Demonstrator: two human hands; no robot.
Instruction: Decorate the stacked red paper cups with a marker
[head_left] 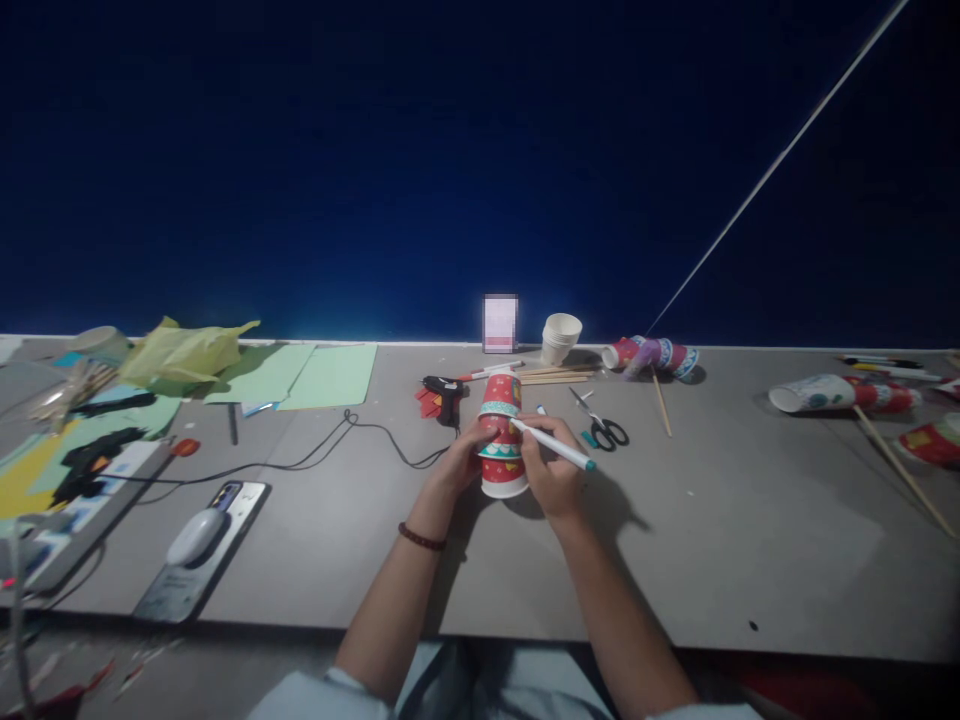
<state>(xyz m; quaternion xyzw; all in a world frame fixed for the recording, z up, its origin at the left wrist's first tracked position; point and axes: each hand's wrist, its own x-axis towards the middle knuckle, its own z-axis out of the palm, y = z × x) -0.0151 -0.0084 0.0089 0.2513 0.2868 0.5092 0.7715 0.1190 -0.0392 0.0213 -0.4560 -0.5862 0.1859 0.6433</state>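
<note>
A red decorated paper-cup column (pixel 504 478), several cups end to end with teal and white bands, is in front of me over the table. My left hand (pixel 466 452) is closed around its left side. In my right hand (pixel 553 475) is a white marker (pixel 555 443) with a teal end, its other end pointing at the cups' upper part. The right fingers also lie against the cups' right side. Just beyond are a black hot glue gun (pixel 444 392) on the left and black-handled scissors (pixel 606 430) on the right.
Stacked white paper cups (pixel 559 338) and a pixelated upright screen (pixel 500 325) stand near the wall. Decorated cup figures on sticks (pixel 814 393) lie at right. Green paper (pixel 330 376), a yellow plastic bag (pixel 187 355), a power strip (pixel 105 510) and a phone (pixel 169 590) are at left. A black cord (pixel 285 466) crosses the table.
</note>
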